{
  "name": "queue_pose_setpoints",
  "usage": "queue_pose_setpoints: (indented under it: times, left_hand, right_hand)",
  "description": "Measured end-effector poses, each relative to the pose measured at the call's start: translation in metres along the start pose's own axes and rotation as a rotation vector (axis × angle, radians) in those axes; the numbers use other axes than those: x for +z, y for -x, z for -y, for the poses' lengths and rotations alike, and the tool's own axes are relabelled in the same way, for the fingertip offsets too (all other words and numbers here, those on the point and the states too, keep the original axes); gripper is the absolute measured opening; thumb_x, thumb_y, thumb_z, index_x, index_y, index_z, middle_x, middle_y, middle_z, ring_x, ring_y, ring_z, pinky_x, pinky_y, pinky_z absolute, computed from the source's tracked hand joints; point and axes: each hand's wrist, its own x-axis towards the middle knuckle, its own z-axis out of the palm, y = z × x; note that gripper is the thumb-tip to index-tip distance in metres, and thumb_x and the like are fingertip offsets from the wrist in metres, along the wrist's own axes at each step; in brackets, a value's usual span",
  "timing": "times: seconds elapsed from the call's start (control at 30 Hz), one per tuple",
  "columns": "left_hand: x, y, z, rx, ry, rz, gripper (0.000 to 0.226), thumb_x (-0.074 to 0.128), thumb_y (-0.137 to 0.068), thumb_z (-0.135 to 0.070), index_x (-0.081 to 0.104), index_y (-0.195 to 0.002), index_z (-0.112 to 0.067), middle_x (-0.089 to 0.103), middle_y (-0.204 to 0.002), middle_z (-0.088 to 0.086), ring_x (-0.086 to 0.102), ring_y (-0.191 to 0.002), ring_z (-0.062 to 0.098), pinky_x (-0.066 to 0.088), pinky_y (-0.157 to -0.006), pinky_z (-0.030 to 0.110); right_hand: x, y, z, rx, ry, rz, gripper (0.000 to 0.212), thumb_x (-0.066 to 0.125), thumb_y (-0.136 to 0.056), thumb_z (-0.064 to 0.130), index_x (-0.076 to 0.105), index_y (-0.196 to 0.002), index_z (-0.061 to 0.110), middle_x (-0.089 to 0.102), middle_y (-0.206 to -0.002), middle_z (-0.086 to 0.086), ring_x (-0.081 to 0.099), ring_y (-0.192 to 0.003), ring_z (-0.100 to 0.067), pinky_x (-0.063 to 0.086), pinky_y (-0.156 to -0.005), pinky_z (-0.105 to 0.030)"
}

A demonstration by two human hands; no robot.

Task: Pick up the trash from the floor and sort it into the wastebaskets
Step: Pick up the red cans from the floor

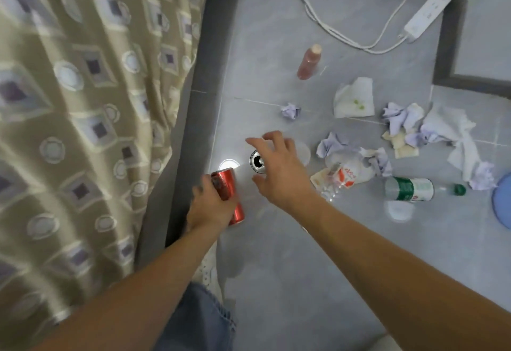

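Observation:
My left hand is shut on a red drink can, held above the grey tiled floor. My right hand hovers with fingers spread just over a second can that stands upright on the floor, its silver top and opening showing; the hand is not closed on it. Further right lie crumpled lilac papers, a crushed clear plastic bottle with red print and a green-labelled bottle on its side. A pink bottle and white tissues lie farther off.
A patterned beige curtain and a dark grey baseboard run along the left. A white power strip with cables lies at the top right. A blue round rim shows at the right edge. My shoe is below the hands.

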Motion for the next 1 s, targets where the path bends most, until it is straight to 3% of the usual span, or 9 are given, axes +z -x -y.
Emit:
queue_pose_setpoints:
  times: [0.1, 0.2, 0.33, 0.43, 0.53, 0.67, 0.8, 1.0]
  left_hand:
    - [0.02, -0.032, -0.007, -0.044, 0.063, -0.005, 0.082, 0.07, -0.08, -0.066, 0.033, -0.143, -0.027, 0.049, -0.137, 0.011, 0.057, -0.121, 0.039, 0.051, -0.096, 0.053]
    - [0.04, -0.055, -0.006, -0.013, 0.048, -0.027, 0.068, 0.066, -0.082, -0.065, 0.041, -0.135, -0.03, 0.051, -0.131, 0.012, 0.058, -0.116, 0.038, 0.052, -0.095, 0.052]
    - [0.054, -0.06, -0.004, 0.018, -0.065, -0.056, 0.053, 0.06, -0.091, -0.058, 0.043, -0.124, -0.02, 0.054, -0.122, 0.017, 0.059, -0.109, 0.039, 0.05, -0.088, 0.048]
    - [0.042, -0.032, -0.019, 0.032, -0.018, -0.059, 0.05, 0.058, -0.09, -0.061, 0.044, -0.115, -0.02, 0.058, -0.113, 0.014, 0.062, -0.1, 0.037, 0.055, -0.085, 0.051]
    - [0.008, 0.033, -0.043, 0.067, 0.048, -0.019, 0.05, 0.072, -0.085, -0.051, 0.046, -0.116, -0.022, 0.062, -0.111, 0.009, 0.063, -0.098, 0.035, 0.053, -0.082, 0.048]
    - [-0.043, 0.142, -0.118, 0.219, 0.098, 0.009, 0.047, 0.077, -0.085, -0.041, 0.047, -0.119, -0.025, 0.064, -0.108, 0.004, 0.064, -0.098, 0.034, 0.05, -0.082, 0.049]
    - [-0.063, 0.225, -0.229, 0.452, 0.163, 0.036, 0.046, 0.077, -0.085, -0.034, 0.044, -0.116, -0.033, 0.061, -0.097, -0.008, 0.062, -0.089, 0.029, 0.05, -0.078, 0.046]
    - [0.03, 0.299, -0.385, 0.85, 0.214, 0.115, 0.053, 0.079, -0.082, -0.033, 0.051, -0.126, -0.028, 0.062, -0.114, -0.01, 0.059, -0.104, 0.014, 0.049, -0.089, 0.035]
  right_hand:
    - [0.021, -0.014, -0.004, -0.053, 0.088, 0.072, 0.072, 0.082, -0.074, 0.01, 0.052, -0.138, 0.026, 0.044, -0.141, -0.008, 0.045, -0.122, -0.035, 0.058, -0.077, -0.044]
    - [0.035, -0.018, -0.016, -0.066, 0.129, 0.062, 0.064, 0.076, -0.071, 0.002, 0.057, -0.129, 0.021, 0.049, -0.13, -0.009, 0.05, -0.111, -0.035, 0.057, -0.064, -0.044]
    - [0.032, -0.008, -0.027, -0.064, 0.104, 0.022, 0.057, 0.072, -0.07, -0.001, 0.056, -0.122, 0.019, 0.049, -0.122, -0.008, 0.05, -0.101, -0.032, 0.047, -0.049, -0.035]
    - [0.005, 0.025, -0.031, -0.029, 0.049, -0.018, 0.044, 0.066, -0.075, 0.0, 0.056, -0.115, 0.017, 0.049, -0.119, -0.008, 0.051, -0.093, -0.032, 0.048, -0.051, -0.038]
    - [-0.048, 0.082, -0.033, 0.099, -0.048, -0.05, 0.037, 0.065, -0.08, 0.008, 0.056, -0.115, 0.017, 0.049, -0.118, -0.006, 0.056, -0.091, -0.032, 0.052, -0.058, -0.042]
    - [-0.144, 0.173, -0.051, 0.361, -0.116, -0.145, 0.041, 0.07, -0.083, 0.025, 0.049, -0.118, 0.026, 0.045, -0.122, 0.004, 0.059, -0.094, -0.025, 0.056, -0.068, -0.044]
    - [-0.228, 0.229, -0.096, 0.578, -0.275, -0.355, 0.044, 0.071, -0.081, 0.022, 0.051, -0.12, 0.028, 0.044, -0.121, 0.007, 0.061, -0.093, -0.019, 0.057, -0.077, -0.042]
    - [-0.325, 0.29, -0.217, 0.687, -0.307, -0.742, 0.046, 0.072, -0.077, 0.011, 0.057, -0.119, 0.02, 0.048, -0.115, 0.003, 0.055, -0.09, -0.006, 0.049, -0.077, -0.018]
